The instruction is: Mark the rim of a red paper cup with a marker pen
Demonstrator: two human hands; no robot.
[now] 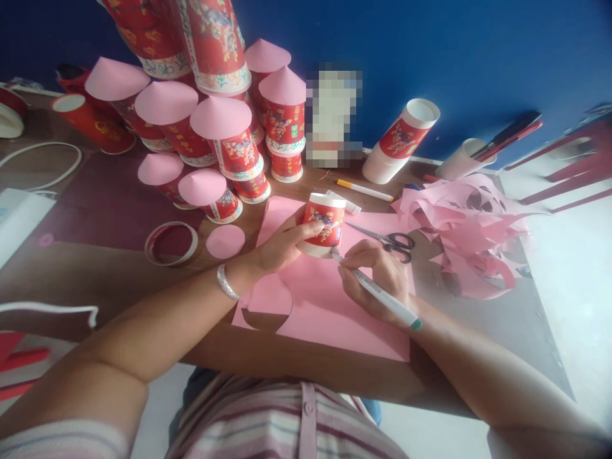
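My left hand is closed around a red paper cup with a printed figure and a white band at its lower end. In my right hand is a white marker with a green end cap, its tip touching or very close to the cup's white band. Beneath both hands lie pink paper sheets, one with a rounded cut-out at the left. Black-handled scissors rest on the paper just beyond my right hand.
Red cups with pink paper cones stand stacked at the left back. Pink scraps heap at the right. A cup stack, a pen cup, an orange-capped marker, a tape-like ring and a pink disc surround the work.
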